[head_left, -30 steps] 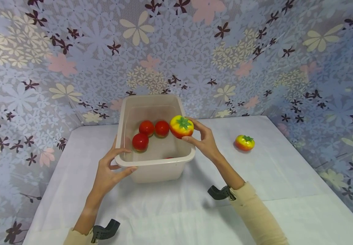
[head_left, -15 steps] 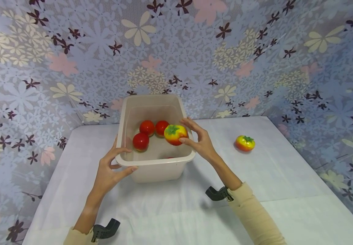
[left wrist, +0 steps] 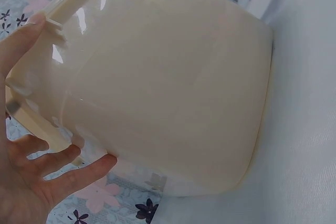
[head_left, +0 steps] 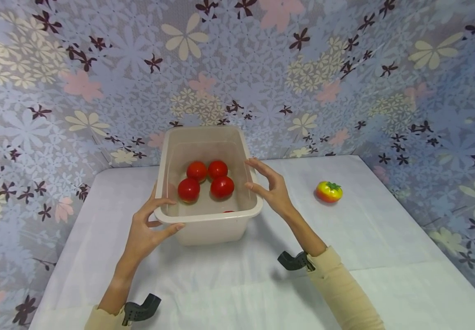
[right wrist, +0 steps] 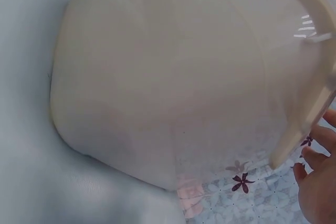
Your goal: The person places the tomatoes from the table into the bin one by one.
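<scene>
My left hand (head_left: 144,231) grips the near left corner of a beige plastic tub (head_left: 208,219), thumb along the front rim and fingers at the left side. The left wrist view shows that thumb and the spread fingers against the tub (left wrist: 163,82). Inside the tub lie several toy tomatoes, red sides up, one of them (head_left: 222,187) nearest the right wall. Part of another toy tomato (head_left: 229,211) peeks above the front rim. At the right rim, my right hand (head_left: 276,190) has its fingers spread and holds nothing; the right wrist view catches some fingers (right wrist: 317,156) beside the rim.
A yellow-and-red toy tomato with green leaves (head_left: 329,192) sits on the white-covered table (head_left: 344,238), right of the tub. A flowered cloth wall (head_left: 262,91) rises behind the table and along its sides.
My right hand has let go of the yellow-and-red toy tomato, which now lies in the tub with its red side up. The left hand has stayed on the tub.
</scene>
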Action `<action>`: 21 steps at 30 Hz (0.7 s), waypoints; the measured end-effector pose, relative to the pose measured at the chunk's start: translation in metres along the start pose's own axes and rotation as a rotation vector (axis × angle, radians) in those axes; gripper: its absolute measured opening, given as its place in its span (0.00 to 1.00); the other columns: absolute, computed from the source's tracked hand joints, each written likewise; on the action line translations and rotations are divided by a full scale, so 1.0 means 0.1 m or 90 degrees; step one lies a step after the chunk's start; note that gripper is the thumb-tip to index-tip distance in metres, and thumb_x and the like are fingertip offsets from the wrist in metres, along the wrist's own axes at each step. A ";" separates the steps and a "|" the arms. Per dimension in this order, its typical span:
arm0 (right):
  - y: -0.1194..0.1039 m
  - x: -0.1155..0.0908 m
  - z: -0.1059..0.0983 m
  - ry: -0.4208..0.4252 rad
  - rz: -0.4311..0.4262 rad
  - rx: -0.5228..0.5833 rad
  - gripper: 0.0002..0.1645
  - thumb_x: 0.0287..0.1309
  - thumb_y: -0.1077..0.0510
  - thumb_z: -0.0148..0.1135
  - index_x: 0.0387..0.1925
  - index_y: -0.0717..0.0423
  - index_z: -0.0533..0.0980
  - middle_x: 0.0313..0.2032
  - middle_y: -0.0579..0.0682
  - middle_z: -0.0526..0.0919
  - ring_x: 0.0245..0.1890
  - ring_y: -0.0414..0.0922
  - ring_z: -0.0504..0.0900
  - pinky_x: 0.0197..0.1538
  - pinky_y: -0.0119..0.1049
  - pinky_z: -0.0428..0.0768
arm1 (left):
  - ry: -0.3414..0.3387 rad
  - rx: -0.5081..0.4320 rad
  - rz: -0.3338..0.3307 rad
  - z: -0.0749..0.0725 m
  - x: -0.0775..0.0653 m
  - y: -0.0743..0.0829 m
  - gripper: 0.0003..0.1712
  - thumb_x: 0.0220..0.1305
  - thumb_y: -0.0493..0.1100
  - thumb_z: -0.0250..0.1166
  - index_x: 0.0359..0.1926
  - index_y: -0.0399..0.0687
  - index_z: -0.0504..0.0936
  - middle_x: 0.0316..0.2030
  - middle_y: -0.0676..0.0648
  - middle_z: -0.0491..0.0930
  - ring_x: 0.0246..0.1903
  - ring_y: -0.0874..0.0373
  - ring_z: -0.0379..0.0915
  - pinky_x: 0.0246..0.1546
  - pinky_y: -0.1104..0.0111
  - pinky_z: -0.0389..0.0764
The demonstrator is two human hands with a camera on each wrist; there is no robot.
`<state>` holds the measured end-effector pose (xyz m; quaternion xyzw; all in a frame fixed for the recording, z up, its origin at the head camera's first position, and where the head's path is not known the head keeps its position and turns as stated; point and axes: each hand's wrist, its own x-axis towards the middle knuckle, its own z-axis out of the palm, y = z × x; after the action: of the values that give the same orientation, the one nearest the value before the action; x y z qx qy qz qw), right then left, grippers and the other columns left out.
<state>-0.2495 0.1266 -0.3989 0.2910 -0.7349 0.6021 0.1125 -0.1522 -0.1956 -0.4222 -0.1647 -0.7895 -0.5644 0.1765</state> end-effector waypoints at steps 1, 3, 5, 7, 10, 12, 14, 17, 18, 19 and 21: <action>0.01 0.00 -0.01 0.002 -0.003 0.002 0.34 0.55 0.74 0.63 0.65 0.67 0.67 0.64 0.64 0.72 0.74 0.51 0.58 0.76 0.52 0.51 | 0.001 0.001 0.000 0.00 0.00 0.00 0.30 0.45 0.32 0.76 0.52 0.44 0.80 0.76 0.48 0.53 0.67 0.36 0.61 0.39 0.48 0.84; 0.02 0.00 -0.03 0.006 -0.011 0.008 0.33 0.55 0.74 0.63 0.64 0.67 0.68 0.63 0.64 0.73 0.73 0.51 0.60 0.75 0.51 0.53 | 0.001 0.001 0.000 0.00 0.00 0.00 0.30 0.46 0.32 0.76 0.52 0.44 0.79 0.75 0.48 0.53 0.67 0.36 0.61 0.39 0.46 0.84; 0.03 -0.01 -0.05 0.009 -0.015 0.007 0.32 0.55 0.73 0.63 0.63 0.67 0.69 0.63 0.64 0.74 0.72 0.51 0.61 0.75 0.50 0.56 | 0.001 0.001 -0.002 0.00 -0.01 0.00 0.30 0.46 0.32 0.76 0.53 0.44 0.79 0.75 0.47 0.53 0.67 0.36 0.61 0.39 0.43 0.83; 0.03 -0.01 -0.08 0.012 -0.018 0.008 0.32 0.55 0.74 0.63 0.63 0.67 0.70 0.62 0.64 0.74 0.71 0.52 0.63 0.74 0.49 0.58 | 0.001 -0.001 -0.005 0.00 -0.02 -0.01 0.30 0.46 0.32 0.76 0.53 0.44 0.79 0.75 0.47 0.54 0.67 0.35 0.61 0.40 0.41 0.82; 0.05 -0.03 -0.12 0.017 -0.013 0.007 0.32 0.55 0.74 0.63 0.63 0.68 0.69 0.63 0.65 0.73 0.71 0.54 0.63 0.74 0.50 0.59 | 0.001 -0.001 -0.006 0.00 -0.02 0.00 0.29 0.46 0.32 0.76 0.53 0.44 0.79 0.75 0.46 0.54 0.67 0.34 0.61 0.40 0.39 0.81; 0.06 -0.04 -0.15 0.022 -0.009 0.008 0.32 0.55 0.75 0.62 0.63 0.69 0.69 0.63 0.66 0.72 0.71 0.55 0.62 0.74 0.51 0.58 | 0.001 -0.001 -0.005 0.00 -0.01 0.00 0.29 0.46 0.32 0.76 0.53 0.44 0.79 0.75 0.46 0.54 0.66 0.34 0.61 0.40 0.38 0.81; 0.08 -0.06 -0.18 0.027 -0.006 0.007 0.31 0.55 0.75 0.62 0.63 0.70 0.69 0.63 0.66 0.72 0.71 0.56 0.62 0.74 0.51 0.57 | 0.000 0.000 -0.004 0.00 -0.01 0.00 0.29 0.46 0.32 0.76 0.53 0.44 0.79 0.75 0.46 0.54 0.66 0.34 0.61 0.40 0.39 0.81; 0.12 -0.10 -0.24 0.036 -0.007 0.007 0.31 0.55 0.76 0.61 0.62 0.70 0.69 0.63 0.67 0.72 0.71 0.56 0.63 0.74 0.51 0.57 | -0.001 -0.001 -0.003 0.00 -0.01 0.00 0.29 0.46 0.32 0.76 0.53 0.43 0.79 0.75 0.47 0.53 0.67 0.35 0.61 0.40 0.41 0.82; 0.13 -0.11 -0.27 0.038 -0.007 0.005 0.31 0.55 0.77 0.61 0.62 0.71 0.69 0.63 0.67 0.72 0.70 0.56 0.63 0.74 0.51 0.57 | -0.001 -0.001 -0.003 0.00 -0.01 0.00 0.29 0.46 0.31 0.76 0.53 0.43 0.79 0.76 0.47 0.53 0.67 0.35 0.60 0.39 0.41 0.82; 0.15 -0.12 -0.29 0.041 -0.005 0.002 0.31 0.55 0.77 0.61 0.62 0.71 0.69 0.62 0.67 0.73 0.70 0.56 0.63 0.74 0.51 0.57 | -0.002 -0.003 -0.003 0.00 -0.01 0.00 0.29 0.46 0.31 0.76 0.53 0.42 0.79 0.76 0.48 0.52 0.67 0.35 0.60 0.39 0.41 0.82; 0.18 -0.15 -0.34 0.047 -0.001 -0.003 0.31 0.55 0.77 0.61 0.62 0.72 0.69 0.62 0.68 0.73 0.70 0.56 0.63 0.74 0.51 0.57 | -0.001 -0.004 -0.001 0.00 -0.01 0.00 0.29 0.46 0.31 0.76 0.52 0.42 0.79 0.76 0.47 0.53 0.67 0.35 0.60 0.39 0.42 0.83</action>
<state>-0.2537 0.1655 -0.4128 0.2692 -0.7315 0.6104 0.1406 -0.1512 -0.1954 -0.4229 -0.1653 -0.7877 -0.5670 0.1750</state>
